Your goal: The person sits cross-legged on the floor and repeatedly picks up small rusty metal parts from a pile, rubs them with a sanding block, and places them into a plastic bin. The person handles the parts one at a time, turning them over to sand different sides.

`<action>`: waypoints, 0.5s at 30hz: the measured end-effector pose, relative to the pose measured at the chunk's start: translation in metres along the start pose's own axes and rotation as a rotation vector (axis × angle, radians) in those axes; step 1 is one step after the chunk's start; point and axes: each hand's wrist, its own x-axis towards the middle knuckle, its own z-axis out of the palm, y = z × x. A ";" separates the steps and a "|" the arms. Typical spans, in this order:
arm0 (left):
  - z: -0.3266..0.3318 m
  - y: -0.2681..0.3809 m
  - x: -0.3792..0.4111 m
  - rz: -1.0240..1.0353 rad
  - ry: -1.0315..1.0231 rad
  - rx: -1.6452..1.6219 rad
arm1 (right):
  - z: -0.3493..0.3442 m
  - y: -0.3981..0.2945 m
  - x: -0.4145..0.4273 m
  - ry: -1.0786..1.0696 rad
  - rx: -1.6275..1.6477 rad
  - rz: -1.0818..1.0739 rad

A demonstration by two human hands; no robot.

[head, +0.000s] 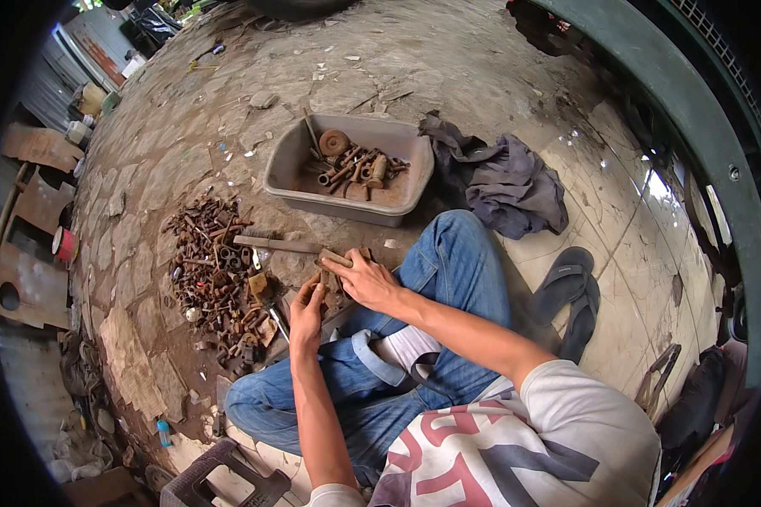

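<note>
My right hand [366, 279] is closed around a short flat piece [337, 258], perhaps wood or a brush handle, above the ground by my crossed legs. Just left of it, my left hand [307, 310] pinches a small rusty metal part [315, 279] between thumb and fingers. Beyond the hands lies a wire brush [279, 244] with a long handle, its bristles at the left end. A heap of rusty bolts and nuts [212, 266] spreads on the ground to the left. Farther ahead, a grey plastic basin [349, 206] holds rusty bolts and a round rusty disc [334, 142].
A crumpled dark cloth [513, 184] touches the basin's right side. Black flip-flops [567, 291] lie right of my knee on tiles. A socket-like metal tool [278, 322] lies by the heap. A dark plastic stool [222, 475] is at bottom left; a green metal frame [704, 114] curves along the right.
</note>
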 end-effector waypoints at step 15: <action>0.000 -0.002 0.005 -0.015 0.061 -0.002 | -0.001 -0.005 -0.003 0.090 -0.029 -0.105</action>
